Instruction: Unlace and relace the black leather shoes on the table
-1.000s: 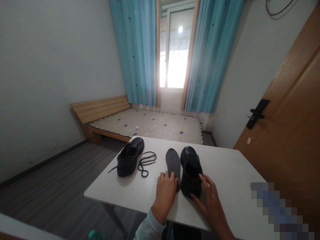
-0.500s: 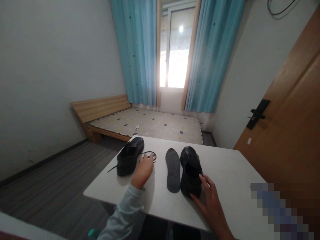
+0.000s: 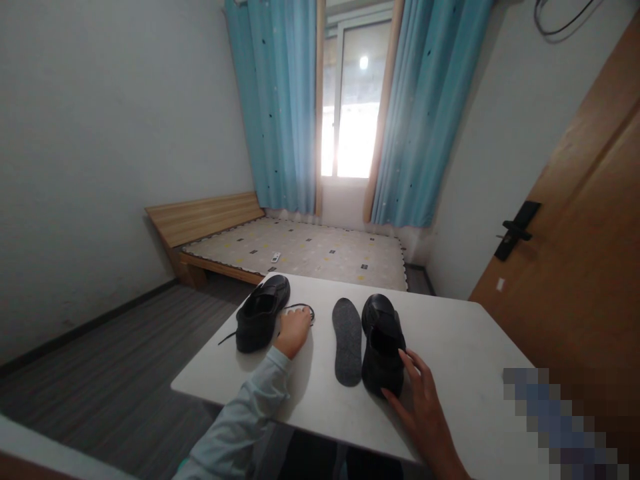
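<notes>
Two black shoes stand on a white table (image 3: 465, 347). My left hand (image 3: 293, 331) lies on a loose black shoelace (image 3: 306, 309) beside the left shoe (image 3: 260, 320), covering most of it; whether the fingers grip the lace I cannot tell. A grey insole (image 3: 347, 340) lies flat between the two shoes. My right hand (image 3: 423, 400) rests with spread fingers against the heel side of the right shoe (image 3: 383, 343), touching it without lifting it.
A low wooden bed (image 3: 295, 250) with a patterned mattress stands behind the table under a window with blue curtains (image 3: 280, 107). A wooden door (image 3: 580, 240) with a black handle is at the right. Dark floor lies to the left.
My left hand left the heel end of the insole and moved left and forward onto the shoelace by the left shoe. The right hand stayed at the right shoe.
</notes>
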